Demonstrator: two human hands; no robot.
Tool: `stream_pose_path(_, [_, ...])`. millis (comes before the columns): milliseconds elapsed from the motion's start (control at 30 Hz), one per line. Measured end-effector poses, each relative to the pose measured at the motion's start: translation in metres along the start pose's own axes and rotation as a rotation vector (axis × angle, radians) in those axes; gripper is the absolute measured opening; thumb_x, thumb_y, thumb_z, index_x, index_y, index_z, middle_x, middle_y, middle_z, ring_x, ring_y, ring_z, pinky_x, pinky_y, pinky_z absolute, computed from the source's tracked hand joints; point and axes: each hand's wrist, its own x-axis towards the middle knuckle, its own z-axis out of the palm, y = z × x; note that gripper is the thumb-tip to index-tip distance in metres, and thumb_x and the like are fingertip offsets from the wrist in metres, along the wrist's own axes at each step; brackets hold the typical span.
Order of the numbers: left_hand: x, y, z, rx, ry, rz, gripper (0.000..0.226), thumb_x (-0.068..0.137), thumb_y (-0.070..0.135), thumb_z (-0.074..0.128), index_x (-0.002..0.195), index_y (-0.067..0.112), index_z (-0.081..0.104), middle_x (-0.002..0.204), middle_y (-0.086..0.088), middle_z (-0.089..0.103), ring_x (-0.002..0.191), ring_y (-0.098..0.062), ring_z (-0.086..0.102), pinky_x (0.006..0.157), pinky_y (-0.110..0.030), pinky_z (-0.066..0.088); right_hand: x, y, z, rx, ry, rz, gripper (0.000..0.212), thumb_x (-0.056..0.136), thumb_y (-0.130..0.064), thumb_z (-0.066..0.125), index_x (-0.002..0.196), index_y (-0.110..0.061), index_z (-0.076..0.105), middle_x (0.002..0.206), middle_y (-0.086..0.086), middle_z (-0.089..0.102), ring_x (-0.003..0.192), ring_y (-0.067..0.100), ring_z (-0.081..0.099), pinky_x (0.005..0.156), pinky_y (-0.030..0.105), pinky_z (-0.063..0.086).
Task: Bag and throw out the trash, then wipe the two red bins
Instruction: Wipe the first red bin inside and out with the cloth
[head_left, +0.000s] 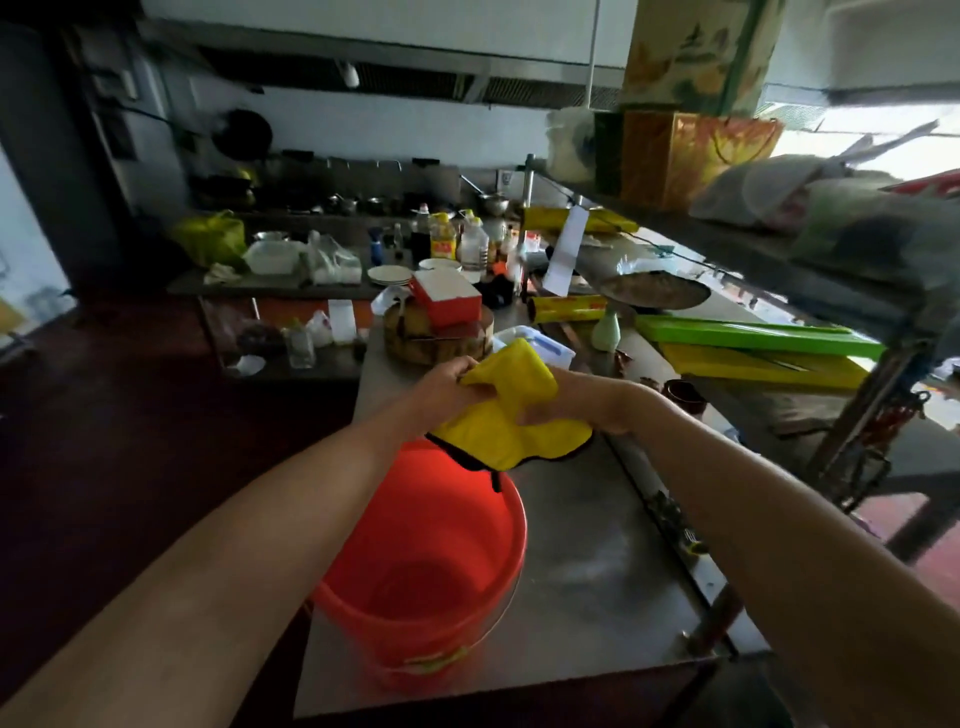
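Red bin (415, 571) stands upright on the near left part of the steel surface (597, 571), mouth up. Only one red bin in view. Just above its far rim, both hands hold a yellow cloth (498, 421) with a dark edge. Left hand (441, 387) pinches the upper corner; right hand (556, 410) has fingers curled round the cloth's middle. The lower cloth edge hangs over the bin rim; cannot tell if it touches.

Right of the hands, a dark cup (683, 395) sits on the surface. Behind the cloth is a clear plastic container (550, 349), partly hidden by it. Beside that, a round chopping block (436, 343) has a red box (449, 301) on top. Further right, a long green box (753, 336) lies on a yellow board (753, 366), under a shelf (779, 249) loaded with bags. A yellow roll box (569, 309) lies behind the container.

Far end: stacked plates (389, 274), oil bottles (443, 236), a green bag (213, 239), pots at the back wall, blurred.
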Motion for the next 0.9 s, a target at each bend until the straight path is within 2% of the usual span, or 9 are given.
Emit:
stream_pose_path(100, [-0.019, -0.014, -0.021, 0.121, 0.044, -0.056, 0.029, 0.084, 0.024, 0.079, 0.104, 0.012, 0.063, 0.105, -0.009, 0.068, 0.102, -0.021, 0.064, 0.091, -0.044, 0.052, 0.021, -0.003, 0.038, -0.182, 0.149, 0.031, 0.067, 0.089, -0.028, 0.078, 0.148, -0.017, 0.049, 0.142, 0.010, 0.057, 0.130, 0.028, 0.053, 0.113, 0.049, 0.041])
stream_pose_path(200, [-0.043, -0.036, -0.044, 0.338, -0.012, -0.081, 0.022, 0.093, 0.024, 0.071, 0.109, 0.014, 0.061, 0.109, -0.007, 0.066, 0.109, -0.028, 0.063, 0.086, -0.041, 0.050, 0.037, -0.003, 0.066, -0.190, 0.115, 0.074, 0.053, 0.091, -0.036, 0.075, 0.138, -0.018, 0.060, 0.136, 0.007, 0.062, 0.123, 0.024, 0.058, 0.111, 0.044, 0.043])
stream_pose_path(267, [-0.062, -0.053, -0.056, 0.461, -0.070, -0.127, 0.030, 0.096, 0.025, 0.065, 0.123, 0.016, 0.059, 0.118, -0.008, 0.065, 0.109, -0.025, 0.062, 0.078, -0.033, 0.046, 0.045, -0.001, 0.085, -0.229, 0.081, 0.071, 0.044, 0.091, -0.035, 0.074, 0.131, -0.019, 0.065, 0.133, 0.006, 0.065, 0.117, 0.020, 0.060, 0.107, 0.038, 0.045])
stream_pose_path(333, [-0.082, -0.072, -0.062, 0.624, -0.132, -0.204, 0.048, 0.099, 0.027, 0.059, 0.143, 0.011, 0.049, 0.137, -0.015, 0.059, 0.119, -0.024, 0.058, 0.086, -0.025, 0.044, 0.054, 0.003, 0.103, -0.357, 0.055, 0.069, 0.042, 0.093, -0.037, 0.071, 0.130, -0.017, 0.066, 0.130, 0.005, 0.065, 0.112, 0.018, 0.059, 0.101, 0.034, 0.045])
stream_pose_path(433, [-0.113, -0.101, -0.063, 0.897, -0.337, -0.233, 0.060, 0.103, 0.042, 0.051, 0.151, 0.009, 0.040, 0.152, -0.016, 0.045, 0.140, -0.029, 0.043, 0.111, -0.031, 0.035, 0.066, 0.017, 0.125, -0.470, -0.003, 0.113, 0.041, 0.095, -0.036, 0.067, 0.128, -0.012, 0.066, 0.130, 0.009, 0.065, 0.115, 0.025, 0.061, 0.102, 0.038, 0.047])
stream_pose_path(533, [-0.142, -0.125, -0.062, 1.019, -0.675, -0.216, 0.067, 0.096, 0.059, 0.054, 0.150, 0.021, 0.044, 0.153, -0.005, 0.046, 0.141, -0.025, 0.042, 0.118, -0.039, 0.029, 0.071, 0.034, 0.140, -0.586, -0.024, 0.171, 0.043, 0.098, -0.035, 0.063, 0.127, -0.004, 0.062, 0.133, 0.017, 0.061, 0.119, 0.030, 0.058, 0.096, 0.032, 0.044])
stream_pose_path(633, [-0.155, -0.144, -0.061, 1.115, -0.863, -0.249, 0.070, 0.092, 0.065, 0.055, 0.152, 0.032, 0.039, 0.157, 0.005, 0.040, 0.145, -0.018, 0.034, 0.122, -0.053, 0.010, 0.067, 0.048, 0.153, -0.654, -0.065, 0.193, 0.039, 0.101, -0.032, 0.057, 0.124, -0.001, 0.060, 0.133, 0.018, 0.060, 0.120, 0.031, 0.056, 0.084, 0.029, 0.038])
stream_pose_path(800, [-0.177, -0.164, -0.048, 1.089, -0.864, -0.228, 0.057, 0.096, 0.067, 0.041, 0.144, 0.037, 0.048, 0.145, 0.011, 0.051, 0.144, -0.017, 0.035, 0.122, -0.057, -0.007, 0.045, 0.071, 0.170, -0.701, -0.152, 0.207, 0.036, 0.101, -0.026, 0.055, 0.128, -0.004, 0.061, 0.132, 0.016, 0.062, 0.120, 0.031, 0.058, 0.088, 0.031, 0.042])
stream_pose_path(900, [-0.197, -0.171, -0.037, 1.142, -0.767, -0.158, 0.061, 0.093, 0.073, 0.034, 0.138, 0.036, 0.052, 0.135, 0.010, 0.056, 0.138, -0.018, 0.040, 0.121, -0.059, -0.006, 0.029, 0.082, 0.182, -0.757, -0.220, 0.174, 0.031, 0.098, -0.023, 0.055, 0.122, -0.006, 0.064, 0.124, 0.014, 0.067, 0.109, 0.029, 0.062, 0.077, 0.030, 0.043])
